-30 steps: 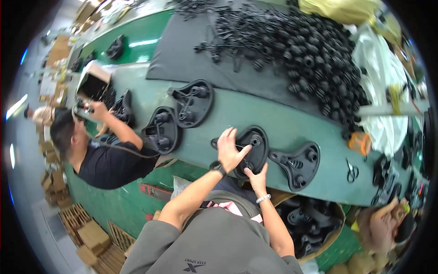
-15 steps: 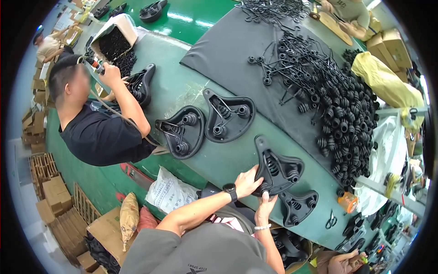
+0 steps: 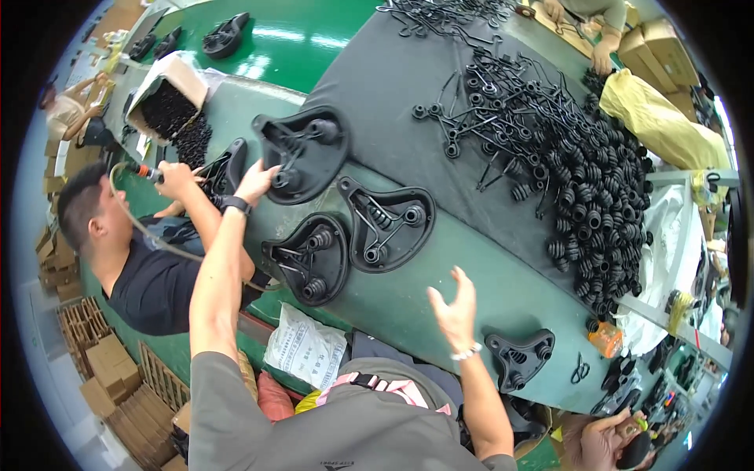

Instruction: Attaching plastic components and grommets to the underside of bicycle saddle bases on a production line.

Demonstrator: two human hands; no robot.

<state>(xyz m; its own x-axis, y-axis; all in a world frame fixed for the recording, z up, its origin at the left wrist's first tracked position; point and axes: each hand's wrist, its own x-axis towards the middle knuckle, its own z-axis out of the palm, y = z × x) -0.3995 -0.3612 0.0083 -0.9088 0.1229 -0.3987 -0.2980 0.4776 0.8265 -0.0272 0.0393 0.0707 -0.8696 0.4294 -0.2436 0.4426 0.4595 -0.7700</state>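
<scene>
My left hand (image 3: 258,182) reaches far to the left, its fingers closed on the near edge of an upturned black bicycle saddle (image 3: 318,161). That saddle lies at the border of the green table and the dark mat. Nearer me are two more upturned saddles, one with rails and springs showing (image 3: 390,228) and another (image 3: 308,259) to its left. My right hand (image 3: 455,314) hovers over the table with fingers spread and nothing in it. A smaller-looking saddle (image 3: 520,359) rests to the right of this hand.
A heap of black springs (image 3: 597,212) and wire rails (image 3: 503,102) covers the dark mat (image 3: 377,94). A co-worker (image 3: 157,267) with a power driver sits at the left, by a box of small black parts (image 3: 169,106). Scissors (image 3: 580,367) lie at the right.
My left hand has carried the saddle from in front of me to the far left. My right hand has let go of it and opened.
</scene>
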